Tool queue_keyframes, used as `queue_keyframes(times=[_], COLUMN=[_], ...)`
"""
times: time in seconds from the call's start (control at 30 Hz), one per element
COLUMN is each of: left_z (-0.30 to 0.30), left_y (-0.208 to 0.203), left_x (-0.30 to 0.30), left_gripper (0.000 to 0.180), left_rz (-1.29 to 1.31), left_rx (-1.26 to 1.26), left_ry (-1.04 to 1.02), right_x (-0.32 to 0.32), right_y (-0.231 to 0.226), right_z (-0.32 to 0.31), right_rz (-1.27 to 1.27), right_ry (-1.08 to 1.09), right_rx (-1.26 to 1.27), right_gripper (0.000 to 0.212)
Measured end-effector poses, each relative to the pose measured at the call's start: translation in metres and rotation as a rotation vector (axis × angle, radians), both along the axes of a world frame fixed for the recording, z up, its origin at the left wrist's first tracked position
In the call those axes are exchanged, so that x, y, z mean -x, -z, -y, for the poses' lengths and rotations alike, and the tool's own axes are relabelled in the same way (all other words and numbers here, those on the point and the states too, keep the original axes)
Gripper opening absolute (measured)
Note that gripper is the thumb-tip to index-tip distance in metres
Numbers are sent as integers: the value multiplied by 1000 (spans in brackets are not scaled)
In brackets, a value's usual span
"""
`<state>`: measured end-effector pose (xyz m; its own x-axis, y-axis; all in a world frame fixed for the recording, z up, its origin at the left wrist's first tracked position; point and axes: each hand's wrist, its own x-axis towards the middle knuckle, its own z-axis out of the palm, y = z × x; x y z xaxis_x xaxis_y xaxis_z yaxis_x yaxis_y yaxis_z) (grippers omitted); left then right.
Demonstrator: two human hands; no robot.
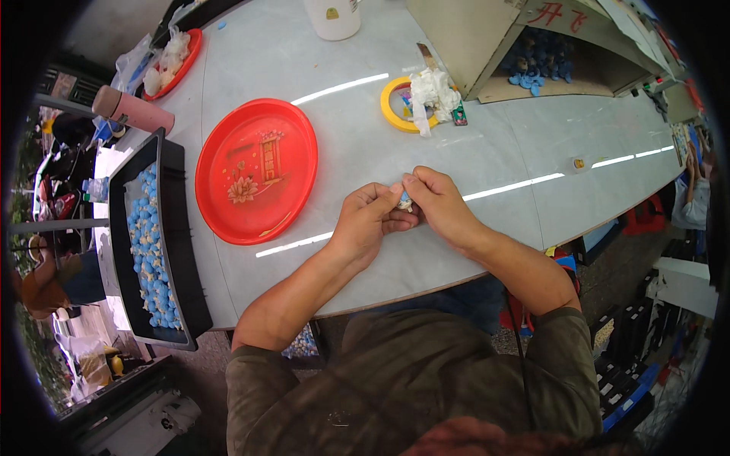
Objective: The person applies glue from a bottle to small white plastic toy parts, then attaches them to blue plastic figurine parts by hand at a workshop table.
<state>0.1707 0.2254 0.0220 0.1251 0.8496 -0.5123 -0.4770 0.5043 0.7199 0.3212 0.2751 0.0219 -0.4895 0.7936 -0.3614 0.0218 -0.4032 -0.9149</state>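
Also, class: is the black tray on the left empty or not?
Not empty: many small blue pieces lie in the black tray. Their depth cannot be told.

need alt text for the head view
A person's left hand and right hand hold a small blue-and-white piece over a grey table. To the left sit a round red tray and a rectangular black tray of blue pieces.

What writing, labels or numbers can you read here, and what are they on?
I won't copy the wording, but it stands here:
Beige box: two large red characters, readable.
Red tray: gold characters in a panel, too blurred to read.
White container: gold mark, too small to read.
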Motion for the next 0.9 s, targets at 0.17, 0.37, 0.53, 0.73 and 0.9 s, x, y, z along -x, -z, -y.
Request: queue_keyframes(times=[0.17, 0.37, 0.53, 0.73, 0.9], left_z=[2, 1, 2, 3, 2], left_y=[-4, -3, -7, -2, -4], left_x=[-2, 0, -4, -10, -7], left_gripper=[26, 25, 22, 18, 22], left_rz=[-11, 37, 59, -81, -98], left_rx=[12, -3, -53, -296, -275], left_ry=[4, -15, -152, -206, -157], right_x=[-1, -3, -8, -12, -29], right_y=[1, -2, -8, -4, -8], right_z=[0, 0, 3, 11, 0], right_rz=[-11, -54, -100, -133, -154], right_ry=[21, 24, 115, 84, -34], right_rx=[-32, -14, 91, -231, -93], right_gripper=[29, 29, 20, 17, 16])
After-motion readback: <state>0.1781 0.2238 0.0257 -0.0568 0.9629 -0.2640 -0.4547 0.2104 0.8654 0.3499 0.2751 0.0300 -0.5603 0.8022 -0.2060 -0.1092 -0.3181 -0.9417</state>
